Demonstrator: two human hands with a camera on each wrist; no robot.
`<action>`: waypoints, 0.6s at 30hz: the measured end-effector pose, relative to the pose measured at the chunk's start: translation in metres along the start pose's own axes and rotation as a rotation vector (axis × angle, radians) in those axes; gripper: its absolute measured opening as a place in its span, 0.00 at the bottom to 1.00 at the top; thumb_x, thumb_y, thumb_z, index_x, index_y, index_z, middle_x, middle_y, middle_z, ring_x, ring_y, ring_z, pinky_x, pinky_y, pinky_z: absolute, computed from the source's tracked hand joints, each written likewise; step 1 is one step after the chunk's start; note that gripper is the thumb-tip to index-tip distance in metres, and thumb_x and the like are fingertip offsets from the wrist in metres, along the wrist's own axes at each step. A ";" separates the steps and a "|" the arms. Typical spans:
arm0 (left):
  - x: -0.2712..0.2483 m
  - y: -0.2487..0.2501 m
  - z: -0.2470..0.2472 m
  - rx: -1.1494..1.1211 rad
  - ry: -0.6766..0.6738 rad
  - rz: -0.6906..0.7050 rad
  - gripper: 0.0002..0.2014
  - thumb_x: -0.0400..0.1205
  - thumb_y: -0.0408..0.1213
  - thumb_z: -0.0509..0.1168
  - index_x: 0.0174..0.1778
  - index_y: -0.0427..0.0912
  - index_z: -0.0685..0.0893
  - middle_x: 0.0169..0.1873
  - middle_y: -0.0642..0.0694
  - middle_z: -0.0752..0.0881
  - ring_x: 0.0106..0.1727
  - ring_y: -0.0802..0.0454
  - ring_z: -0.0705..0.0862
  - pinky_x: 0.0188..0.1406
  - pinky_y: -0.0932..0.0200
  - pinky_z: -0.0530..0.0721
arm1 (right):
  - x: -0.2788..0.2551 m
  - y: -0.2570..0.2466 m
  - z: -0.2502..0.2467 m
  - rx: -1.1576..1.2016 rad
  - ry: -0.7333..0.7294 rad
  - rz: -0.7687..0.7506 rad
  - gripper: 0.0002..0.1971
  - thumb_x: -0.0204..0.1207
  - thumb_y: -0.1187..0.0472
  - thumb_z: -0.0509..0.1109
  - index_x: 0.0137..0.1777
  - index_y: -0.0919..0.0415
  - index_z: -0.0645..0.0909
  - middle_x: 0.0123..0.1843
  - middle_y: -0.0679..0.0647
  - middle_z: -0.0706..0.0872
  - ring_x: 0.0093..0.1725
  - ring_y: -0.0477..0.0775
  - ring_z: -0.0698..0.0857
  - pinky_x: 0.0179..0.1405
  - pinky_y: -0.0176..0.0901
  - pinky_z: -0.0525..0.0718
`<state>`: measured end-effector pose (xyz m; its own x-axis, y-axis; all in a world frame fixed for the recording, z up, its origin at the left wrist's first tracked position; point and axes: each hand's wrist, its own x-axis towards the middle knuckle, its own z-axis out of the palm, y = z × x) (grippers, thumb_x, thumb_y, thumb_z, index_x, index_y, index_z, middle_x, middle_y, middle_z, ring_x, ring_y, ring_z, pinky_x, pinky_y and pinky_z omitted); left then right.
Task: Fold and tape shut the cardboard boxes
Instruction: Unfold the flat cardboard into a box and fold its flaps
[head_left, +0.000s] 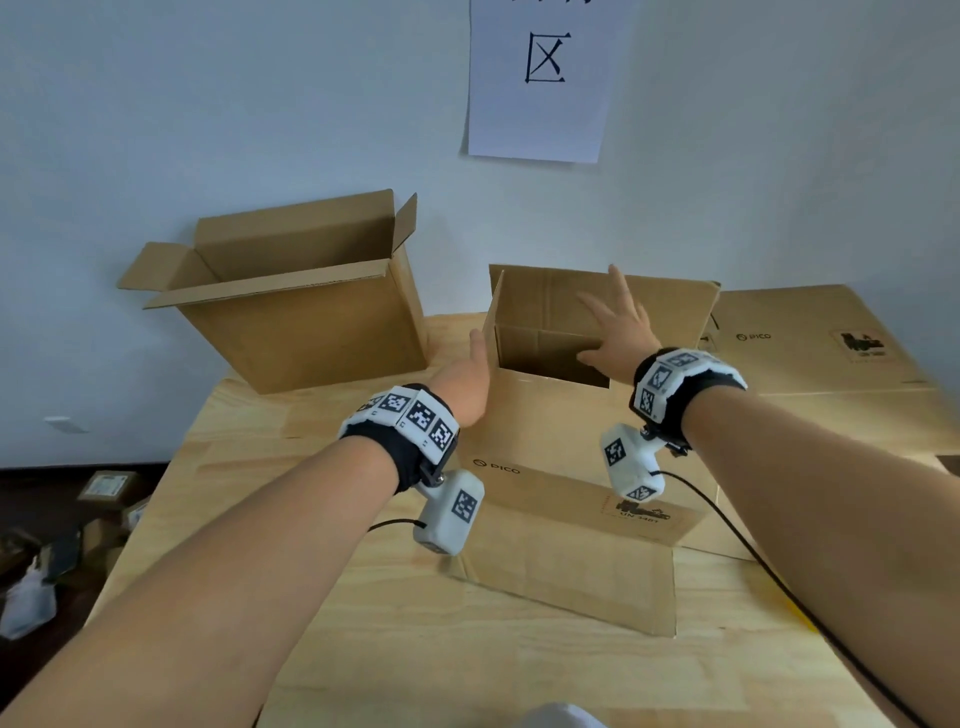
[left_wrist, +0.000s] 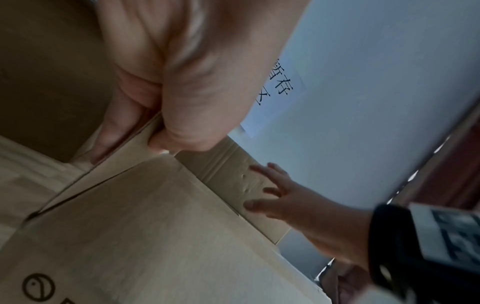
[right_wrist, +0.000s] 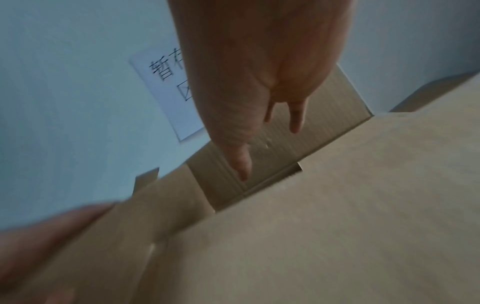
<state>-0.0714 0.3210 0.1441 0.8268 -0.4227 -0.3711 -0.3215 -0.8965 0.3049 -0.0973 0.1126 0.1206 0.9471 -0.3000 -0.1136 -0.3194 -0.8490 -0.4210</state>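
The box (head_left: 571, 467) in hand stands on the desk (head_left: 363, 649) right in front of the person, its top not yet closed, with a second open box (head_left: 311, 322) behind it to the left and flat cardboard (head_left: 821, 353) lying to the right. This looks like the flap-folding step. The left hand (head_left: 465, 382) is at the left flap (head_left: 492, 317), which stands upright; the left wrist view shows thumb and fingers pinching its edge. The right hand (head_left: 621, 327) is spread, fingers straight, palm against the far flap (head_left: 670, 312), holding nothing. The near flap (head_left: 566, 587) hangs out over the desk toward the person. Next, I'd judge, the left flap wants folding inward first, then the far flap pressed down over it, kept level so the seams meet. No tape is visible in any view, so it would have to be fetched before sealing.
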 end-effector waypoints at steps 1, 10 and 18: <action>0.001 -0.002 0.000 0.037 -0.003 0.013 0.46 0.80 0.20 0.57 0.81 0.39 0.28 0.38 0.39 0.82 0.33 0.50 0.80 0.33 0.59 0.81 | -0.006 -0.001 0.006 -0.036 -0.003 -0.043 0.31 0.76 0.62 0.71 0.77 0.48 0.66 0.82 0.50 0.48 0.79 0.67 0.58 0.72 0.57 0.70; 0.002 0.000 0.001 0.209 -0.010 0.057 0.45 0.81 0.22 0.57 0.80 0.38 0.28 0.51 0.31 0.84 0.47 0.41 0.86 0.53 0.48 0.86 | -0.031 -0.006 0.038 -0.280 -0.106 -0.152 0.27 0.74 0.71 0.65 0.69 0.45 0.72 0.64 0.54 0.70 0.63 0.58 0.73 0.62 0.51 0.73; -0.002 0.016 0.010 0.174 -0.137 0.134 0.40 0.87 0.36 0.56 0.82 0.43 0.31 0.58 0.42 0.78 0.40 0.50 0.81 0.34 0.61 0.78 | -0.026 -0.008 0.047 -0.399 -0.486 0.024 0.38 0.75 0.53 0.72 0.81 0.39 0.57 0.69 0.59 0.65 0.63 0.64 0.78 0.63 0.52 0.80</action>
<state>-0.0825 0.3060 0.1409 0.7050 -0.5424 -0.4569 -0.5079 -0.8358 0.2086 -0.1182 0.1473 0.0846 0.8150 -0.1682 -0.5545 -0.2381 -0.9696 -0.0559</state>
